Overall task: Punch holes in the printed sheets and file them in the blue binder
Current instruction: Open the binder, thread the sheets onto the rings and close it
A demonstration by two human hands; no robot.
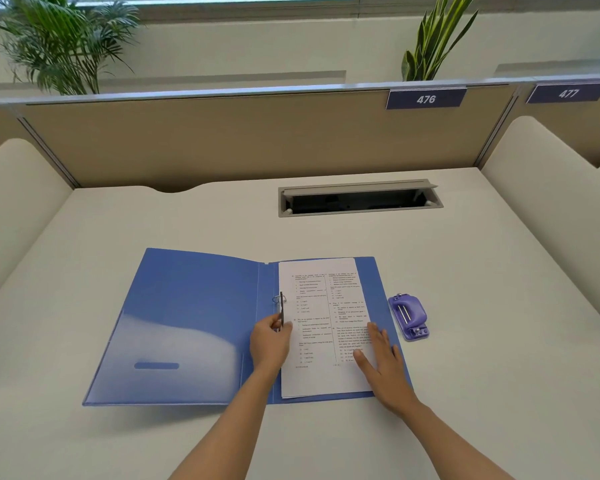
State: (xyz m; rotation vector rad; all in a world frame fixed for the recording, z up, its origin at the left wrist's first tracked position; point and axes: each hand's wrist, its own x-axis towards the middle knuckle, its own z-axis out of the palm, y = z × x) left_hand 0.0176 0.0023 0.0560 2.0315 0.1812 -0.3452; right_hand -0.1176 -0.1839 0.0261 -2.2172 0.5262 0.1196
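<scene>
The blue binder (187,323) lies open on the desk, its empty left flap spread flat. A stack of printed sheets (321,306) rests on the right half, threaded on the upper metal ring (278,299) by the spine. My left hand (269,344) pinches the ring mechanism at the lower ring, at the sheets' left edge. My right hand (383,365) lies flat, fingers spread, on the lower right part of the sheets. A purple hole punch (408,317) stands on the desk just right of the binder.
A recessed cable tray (360,197) with its lid up sits in the desk behind the binder. Beige partition walls (222,133) close the back and both sides. Number plates 476 and 477 hang on the partition, with plants beyond it.
</scene>
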